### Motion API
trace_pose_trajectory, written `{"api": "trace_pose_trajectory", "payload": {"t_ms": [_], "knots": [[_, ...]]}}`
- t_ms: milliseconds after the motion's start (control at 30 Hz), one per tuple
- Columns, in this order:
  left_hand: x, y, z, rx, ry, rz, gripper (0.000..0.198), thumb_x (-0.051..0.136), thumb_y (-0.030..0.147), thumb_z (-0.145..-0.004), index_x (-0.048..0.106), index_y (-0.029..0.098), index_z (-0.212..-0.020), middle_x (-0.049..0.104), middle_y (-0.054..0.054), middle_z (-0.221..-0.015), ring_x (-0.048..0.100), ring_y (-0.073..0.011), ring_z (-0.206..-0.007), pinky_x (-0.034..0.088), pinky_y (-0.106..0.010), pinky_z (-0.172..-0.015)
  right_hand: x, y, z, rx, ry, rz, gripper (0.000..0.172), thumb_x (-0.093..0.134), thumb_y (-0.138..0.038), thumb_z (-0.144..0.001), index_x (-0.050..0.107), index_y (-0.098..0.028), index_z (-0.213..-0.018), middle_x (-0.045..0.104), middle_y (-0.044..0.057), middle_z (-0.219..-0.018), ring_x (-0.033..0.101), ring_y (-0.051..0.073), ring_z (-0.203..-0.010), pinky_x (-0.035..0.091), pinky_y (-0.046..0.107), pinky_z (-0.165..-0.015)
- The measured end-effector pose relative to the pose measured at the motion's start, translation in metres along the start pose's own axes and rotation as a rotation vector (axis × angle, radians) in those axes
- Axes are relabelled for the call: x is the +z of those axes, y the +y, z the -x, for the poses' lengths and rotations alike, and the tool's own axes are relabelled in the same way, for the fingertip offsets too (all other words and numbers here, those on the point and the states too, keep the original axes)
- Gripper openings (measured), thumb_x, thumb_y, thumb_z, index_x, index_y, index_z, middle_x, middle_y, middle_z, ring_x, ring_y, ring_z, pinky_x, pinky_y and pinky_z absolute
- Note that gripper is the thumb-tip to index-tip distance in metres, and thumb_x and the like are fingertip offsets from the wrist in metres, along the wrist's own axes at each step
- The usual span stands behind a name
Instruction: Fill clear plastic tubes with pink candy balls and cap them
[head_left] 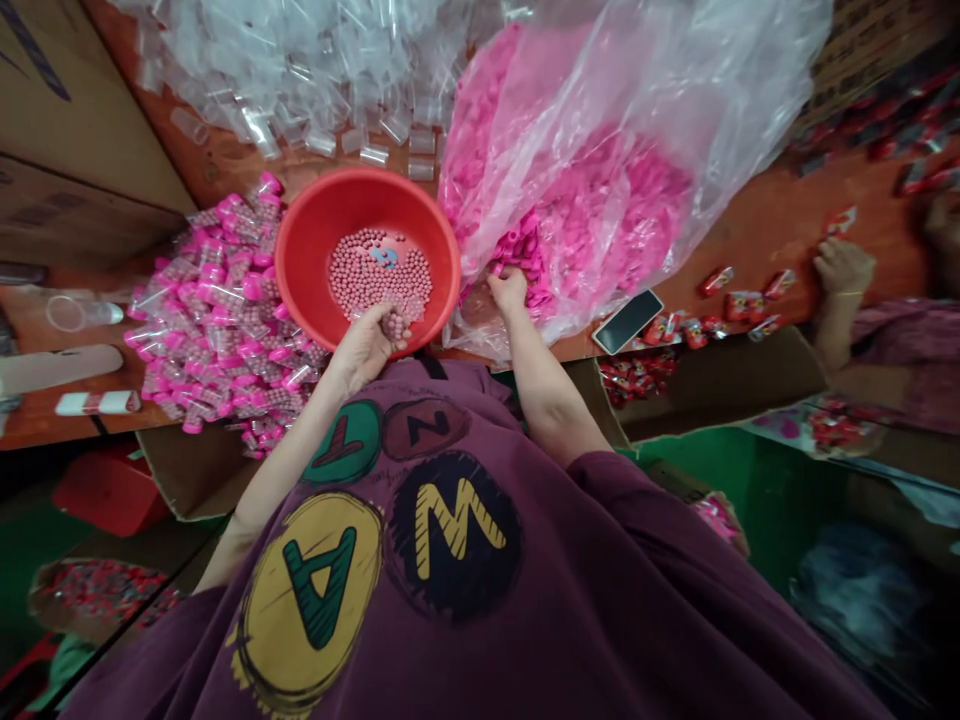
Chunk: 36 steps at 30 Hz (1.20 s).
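Observation:
A red plastic bowl [315,225] stands on the table in front of me with small pink candy balls [375,275] in its bottom. My left hand [367,345] is at the bowl's near rim, fingers curled around a small tube filled with pink balls. My right hand [510,290] reaches into the open mouth of a clear plastic bag [675,90] full of pink caps [592,205], fingers closed among them; what they hold is hidden.
A heap of filled pink-capped tubes [217,320] lies left of the bowl. Empty clear tubes [322,60] pile up behind it. A phone [628,320] and red packets [705,325] lie to the right, where another person's hand [844,265] rests. Cardboard boxes [67,130] stand at far left.

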<state>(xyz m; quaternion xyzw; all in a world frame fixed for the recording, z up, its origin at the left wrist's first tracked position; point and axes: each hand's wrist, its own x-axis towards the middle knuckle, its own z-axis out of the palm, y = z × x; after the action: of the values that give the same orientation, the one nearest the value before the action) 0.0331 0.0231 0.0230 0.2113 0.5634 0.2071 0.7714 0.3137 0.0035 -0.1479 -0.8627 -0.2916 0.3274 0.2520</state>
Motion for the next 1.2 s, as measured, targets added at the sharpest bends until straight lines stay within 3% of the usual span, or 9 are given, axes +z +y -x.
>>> {"api": "trace_pose_trajectory", "payload": {"t_ms": [133,233,400,600,733,833,933,1067,1200], "knots": [[0.007,-0.001,0.000,0.037,-0.045,0.027,0.018,0.070,0.039,-0.095,0.069,0.022,-0.089,0.068,-0.001,-0.074,0.065,-0.0120,-0.069,0.051,-0.021,-0.057,-0.012,0.017,0.033,0.049,-0.065,-0.217,0.027,0.069,-0.043,-0.093,0.069,-0.016,-0.096,0.075,0.008,-0.084,0.073,0.023,-0.081,0.065,0.038,-0.080],[0.019,-0.005,-0.002,0.075,-0.119,-0.019,0.018,0.081,0.034,-0.088,0.070,0.021,-0.093,0.073,-0.002,-0.084,0.067,-0.0122,-0.074,0.052,-0.022,-0.061,-0.025,0.013,0.063,-0.048,-0.064,-0.409,0.042,0.079,-0.052,-0.086,0.064,-0.018,-0.107,0.073,0.006,-0.093,0.070,0.019,-0.080,0.065,0.038,-0.079],[0.034,-0.010,-0.007,0.125,-0.207,-0.012,0.028,0.088,0.020,-0.084,0.071,0.019,-0.107,0.075,-0.001,-0.094,0.071,-0.0109,-0.079,0.056,-0.022,-0.069,-0.045,-0.038,0.108,-0.435,-0.151,-0.376,0.044,0.075,-0.061,-0.094,0.063,-0.025,-0.115,0.068,0.000,-0.091,0.067,0.018,-0.081,0.064,0.039,-0.084],[0.027,-0.009,-0.009,0.285,-0.224,-0.039,0.024,0.084,0.027,-0.095,0.073,0.019,-0.115,0.076,-0.004,-0.107,0.073,-0.0129,-0.087,0.059,-0.027,-0.079,-0.060,-0.098,0.141,-0.776,-0.228,-0.200,0.025,0.063,-0.047,-0.105,0.067,-0.027,-0.118,0.068,0.007,-0.108,0.065,0.023,-0.096,0.061,0.049,-0.099],[0.018,-0.008,-0.005,0.359,-0.183,-0.068,0.026,0.086,0.034,-0.094,0.074,0.020,-0.111,0.077,-0.004,-0.103,0.074,-0.0137,-0.086,0.061,-0.026,-0.076,-0.060,-0.111,0.149,-0.810,-0.264,-0.233,0.027,0.065,-0.048,-0.104,0.070,-0.027,-0.120,0.069,0.007,-0.112,0.066,0.021,-0.095,0.062,0.048,-0.099],[0.015,-0.007,0.000,0.362,-0.212,-0.060,0.023,0.085,0.035,-0.095,0.074,0.020,-0.108,0.078,-0.005,-0.106,0.075,-0.0142,-0.090,0.060,-0.024,-0.076,-0.056,-0.114,0.147,-0.746,-0.274,-0.297,0.036,0.065,-0.060,-0.104,0.073,-0.028,-0.115,0.073,0.004,-0.106,0.070,0.021,-0.094,0.064,0.045,-0.095],[0.015,-0.004,0.004,0.354,-0.244,-0.036,0.023,0.083,0.032,-0.096,0.074,0.019,-0.113,0.079,-0.006,-0.109,0.075,-0.0136,-0.088,0.059,-0.025,-0.076,-0.051,-0.116,0.142,-0.684,-0.284,-0.373,0.048,0.062,-0.070,-0.103,0.075,-0.028,-0.122,0.076,0.004,-0.108,0.073,0.021,-0.096,0.066,0.046,-0.094],[0.016,-0.002,0.006,0.352,-0.256,-0.020,0.028,0.082,0.032,-0.097,0.073,0.019,-0.120,0.078,-0.005,-0.107,0.073,-0.0119,-0.078,0.057,-0.025,-0.069,-0.048,-0.119,0.145,-0.721,-0.204,-0.330,0.047,0.059,-0.068,-0.106,0.078,-0.027,-0.117,0.075,0.004,-0.104,0.073,0.022,-0.095,0.065,0.046,-0.093],[0.018,-0.007,0.003,0.357,-0.245,0.013,0.023,0.081,0.032,-0.097,0.073,0.019,-0.114,0.074,-0.002,-0.094,0.065,-0.0081,-0.067,0.050,-0.021,-0.059,-0.047,-0.122,0.153,-0.846,-0.091,-0.190,0.043,0.053,-0.059,-0.111,0.077,-0.024,-0.110,0.073,0.005,-0.096,0.071,0.021,-0.092,0.062,0.042,-0.090]]}}
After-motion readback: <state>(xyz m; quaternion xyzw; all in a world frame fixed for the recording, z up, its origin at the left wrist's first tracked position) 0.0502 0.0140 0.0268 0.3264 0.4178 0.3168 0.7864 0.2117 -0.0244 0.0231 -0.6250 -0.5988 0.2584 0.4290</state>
